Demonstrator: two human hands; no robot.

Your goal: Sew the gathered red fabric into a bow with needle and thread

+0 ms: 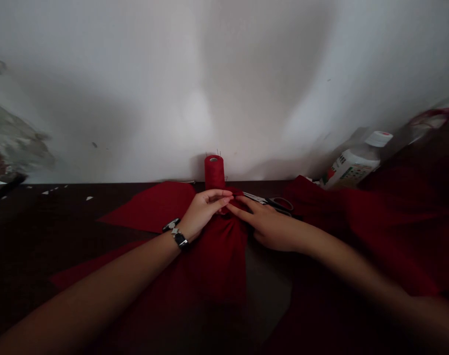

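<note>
Red cloth hangs in folds beneath both hands. My left hand, with a watch and bracelet at the wrist, is closed on the cloth's gathered upper part, thumb and forefinger together. My right hand reaches in from the right; its first two fingers are extended and apart, their tips near the left fingertips at the cloth. Just behind the hands stands a red thread spool with thin pins sticking up from its top. Scissors lie behind the right hand, partly hidden by it.
A flat red cloth piece lies left of the spool on the dark table. More red cloth is heaped at the right. A white-capped bottle leans near the wall. White scraps lie at the far left.
</note>
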